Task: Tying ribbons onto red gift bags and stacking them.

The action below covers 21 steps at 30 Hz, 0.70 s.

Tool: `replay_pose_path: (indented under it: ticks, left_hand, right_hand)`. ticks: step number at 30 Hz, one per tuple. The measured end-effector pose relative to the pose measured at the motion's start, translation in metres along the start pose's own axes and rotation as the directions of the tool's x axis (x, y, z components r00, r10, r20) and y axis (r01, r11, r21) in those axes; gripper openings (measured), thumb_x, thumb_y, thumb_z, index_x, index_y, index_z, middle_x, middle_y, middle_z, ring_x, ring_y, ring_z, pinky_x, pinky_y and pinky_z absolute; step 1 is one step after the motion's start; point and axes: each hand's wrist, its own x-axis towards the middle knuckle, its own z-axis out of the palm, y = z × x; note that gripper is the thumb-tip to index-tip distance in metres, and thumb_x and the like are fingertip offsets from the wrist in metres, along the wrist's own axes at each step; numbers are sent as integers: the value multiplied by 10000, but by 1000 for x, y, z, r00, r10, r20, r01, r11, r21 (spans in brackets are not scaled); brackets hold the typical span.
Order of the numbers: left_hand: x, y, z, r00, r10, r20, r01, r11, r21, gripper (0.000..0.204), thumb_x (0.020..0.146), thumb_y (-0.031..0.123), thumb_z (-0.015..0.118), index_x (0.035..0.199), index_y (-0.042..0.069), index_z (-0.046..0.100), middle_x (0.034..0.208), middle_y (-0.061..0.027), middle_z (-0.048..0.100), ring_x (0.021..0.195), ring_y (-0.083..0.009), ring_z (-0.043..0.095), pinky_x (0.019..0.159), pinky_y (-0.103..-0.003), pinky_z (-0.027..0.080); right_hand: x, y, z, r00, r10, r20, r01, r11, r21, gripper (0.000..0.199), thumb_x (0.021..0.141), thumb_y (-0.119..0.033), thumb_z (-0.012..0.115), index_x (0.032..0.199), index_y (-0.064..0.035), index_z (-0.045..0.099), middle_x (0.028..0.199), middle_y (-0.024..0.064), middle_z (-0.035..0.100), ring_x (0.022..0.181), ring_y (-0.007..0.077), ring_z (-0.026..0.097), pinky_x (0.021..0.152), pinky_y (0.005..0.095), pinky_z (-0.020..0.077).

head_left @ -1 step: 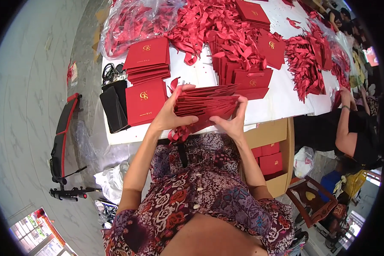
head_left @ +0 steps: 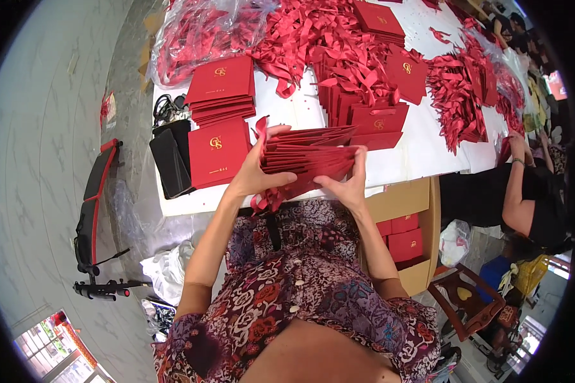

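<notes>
A thick bundle of flat red paper gift bags [head_left: 310,156] is held over the table's front edge, between my two hands. My left hand [head_left: 257,169] grips its left end, thumb across the near side and fingers behind. Around the bundle's right end closes my right hand [head_left: 348,182], its thumb pressed on the near face and fingertips at the far corner. The bags' edges fan out slightly. Red ribbon [head_left: 268,199] dangles below the left end, and another loop sticks up beside my left fingers.
Red bag stacks [head_left: 220,89] stand left on the white table [head_left: 294,108], beside a black phone [head_left: 168,163]. Ribboned bags [head_left: 358,96] lie behind. An open carton [head_left: 431,223] with red bags is below right. A co-worker's arm [head_left: 517,172] reaches in at right.
My right fingers have shifted very slightly at the bundle's edge. Both hands still hold the bags in the same place.
</notes>
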Motion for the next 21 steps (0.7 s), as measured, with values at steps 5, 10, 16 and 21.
replay_pose_path:
  ticks: [5,10,16,21]
  left_hand:
    - [3,-21,-3,999,30,-22,-33,992,-126,560,890,255,686,1368,54,476,1285,-84,560,1186,-171,527,1073,-341,373]
    - [12,-8,-4,982,-183,38,187,958,-215,388,1056,335,427,1283,51,561,1150,-48,620,1062,-117,574,972,-276,434]
    - [13,-1,-12,949,-314,0,314,949,-2,440,1040,378,417,1280,39,562,1186,-62,633,1107,-134,584,977,-270,436]
    - [9,0,-12,969,-228,98,243,951,-190,369,1037,319,472,1291,66,564,1185,-34,627,1100,-125,573,990,-292,435]
  right_hand:
    - [-6,-2,-1,988,96,119,-122,964,235,669,654,-91,921,1156,-28,484,1037,67,618,934,150,618,874,295,506]
    - [-8,11,-12,980,-48,193,-1,970,243,525,643,-19,910,1030,-39,556,1025,78,646,949,149,636,845,314,532]
    - [-10,-2,-5,941,-99,323,2,958,288,519,642,-23,912,1021,-40,557,1028,73,629,936,158,630,838,304,522]
    - [-10,7,4,989,-95,117,87,994,71,609,621,-152,939,1065,-12,547,1101,77,494,1033,186,527,918,294,444]
